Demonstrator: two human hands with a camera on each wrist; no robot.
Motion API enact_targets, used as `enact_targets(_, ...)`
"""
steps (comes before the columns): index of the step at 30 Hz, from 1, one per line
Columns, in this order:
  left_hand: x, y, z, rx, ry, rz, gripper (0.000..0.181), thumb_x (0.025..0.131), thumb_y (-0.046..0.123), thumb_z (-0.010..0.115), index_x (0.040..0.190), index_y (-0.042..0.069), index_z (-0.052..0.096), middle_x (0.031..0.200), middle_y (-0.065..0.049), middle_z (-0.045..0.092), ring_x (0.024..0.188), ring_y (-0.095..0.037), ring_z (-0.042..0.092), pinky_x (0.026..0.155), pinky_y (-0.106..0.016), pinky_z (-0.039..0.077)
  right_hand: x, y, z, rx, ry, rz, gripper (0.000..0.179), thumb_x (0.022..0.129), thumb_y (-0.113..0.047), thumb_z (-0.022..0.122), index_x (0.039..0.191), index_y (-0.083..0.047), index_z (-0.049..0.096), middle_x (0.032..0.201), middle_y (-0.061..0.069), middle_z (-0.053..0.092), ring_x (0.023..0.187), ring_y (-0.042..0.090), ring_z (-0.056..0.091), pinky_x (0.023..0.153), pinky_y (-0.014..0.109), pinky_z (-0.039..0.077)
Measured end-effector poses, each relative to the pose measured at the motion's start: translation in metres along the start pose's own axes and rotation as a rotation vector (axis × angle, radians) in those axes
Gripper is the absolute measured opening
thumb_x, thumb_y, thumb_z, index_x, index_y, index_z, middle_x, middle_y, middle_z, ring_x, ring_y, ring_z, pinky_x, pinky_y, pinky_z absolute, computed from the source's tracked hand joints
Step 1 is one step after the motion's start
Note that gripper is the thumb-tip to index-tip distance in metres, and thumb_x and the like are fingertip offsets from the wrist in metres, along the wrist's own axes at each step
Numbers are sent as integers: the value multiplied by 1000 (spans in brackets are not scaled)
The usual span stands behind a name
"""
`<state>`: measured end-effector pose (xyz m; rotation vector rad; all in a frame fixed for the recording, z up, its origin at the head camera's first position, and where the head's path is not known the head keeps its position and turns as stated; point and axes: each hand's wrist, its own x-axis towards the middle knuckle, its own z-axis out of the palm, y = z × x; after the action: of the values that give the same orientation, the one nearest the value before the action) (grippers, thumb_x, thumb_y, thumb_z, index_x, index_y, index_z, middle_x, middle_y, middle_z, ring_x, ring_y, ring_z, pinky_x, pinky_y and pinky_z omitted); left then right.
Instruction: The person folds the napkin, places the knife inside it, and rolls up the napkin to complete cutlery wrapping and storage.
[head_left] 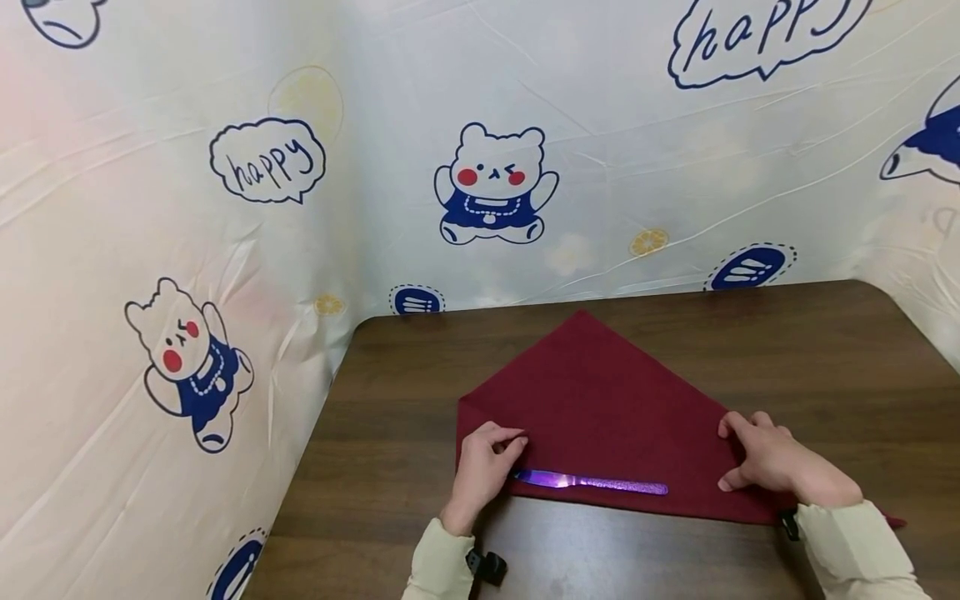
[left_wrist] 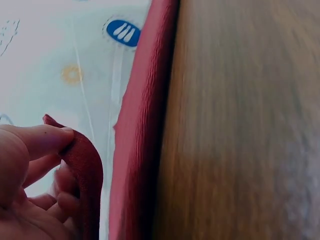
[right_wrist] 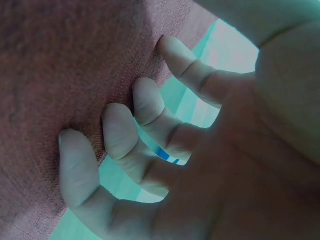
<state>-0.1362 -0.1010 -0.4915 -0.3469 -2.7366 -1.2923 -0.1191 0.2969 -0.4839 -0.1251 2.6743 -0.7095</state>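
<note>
At the left end of a dark red cloth (head_left: pixel 600 392), the left hand (head_left: pixel 480 471) pinches a raised bit of fabric between thumb and finger, the other fingers bent behind; the left wrist view shows the held part curving up to a small point. Toward the opposite end, the right hand (head_left: pixel 776 460) is spread, thumb well apart from the fingers, which are slightly bent with their tips touching the fabric; it has hold of nothing that can be made out. Just beside the left hand's fingers lies a shiny purple knife (head_left: pixel 622 486), flat on the cloth along its near edge, blade to the left and patterned handle to the right. Beyond the hands, the cloth rises to a peak at the far side, and a narrow tip shows past the right wrist. Pale sleeves (head_left: pixel 442 558) cover the forearms, with a black device (head_left: pixel 491 568) strapped at the left wrist. Under everything is a brown wood-grain worktop (head_left: pixel 397 375), and around it hangs a pale sheet (head_left: pixel 390 167) printed with bears, citrus slices and "happy" bubbles.
</note>
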Motion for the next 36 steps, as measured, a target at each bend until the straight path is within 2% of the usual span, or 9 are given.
enact_targets(7, 6, 9, 7, 24, -85, 53, 13, 87, 17, 71, 96, 10, 78, 77, 3, 64, 62, -1, 50, 57, -17, 44, 0, 2, 1, 5, 12, -2, 70, 60, -37, 89, 107, -8, 47, 106, 29, 43, 87, 46, 47, 69, 49, 43)
enact_targets(15, 9, 17, 9, 81, -104, 109, 11, 86, 17, 72, 93, 12, 79, 77, 5, 66, 63, 0, 50, 57, -15, 42, -1, 1, 1, 7, 21, -3, 70, 59, -37, 90, 106, -8, 48, 106, 29, 44, 87, 46, 48, 69, 50, 43)
enact_targets(23, 7, 26, 18, 86, -158, 128, 11, 86, 16, 72, 93, 12, 79, 80, 5, 67, 64, 2, 51, 59, -13, 43, -1, 1, 4, 9, 30, -12, 68, 60, -34, 89, 106, -7, 47, 103, 29, 44, 83, 45, 48, 67, 49, 43)
enact_targets(28, 7, 29, 22, 96, -188, 119, 11, 87, 18, 71, 93, 14, 79, 80, 6, 68, 65, 3, 51, 58, -13, 42, -2, 1, 4, 12, 37, -9, 68, 58, -35, 90, 104, -8, 48, 100, 25, 44, 82, 42, 48, 66, 45, 42)
enact_targets(36, 7, 33, 29, 111, -215, 164, 11, 87, 16, 70, 93, 13, 79, 80, 6, 68, 63, 5, 51, 57, -11, 41, -1, 0, 3, 25, 28, -5, 68, 60, -35, 89, 105, -9, 46, 101, 23, 43, 83, 41, 46, 65, 42, 41)
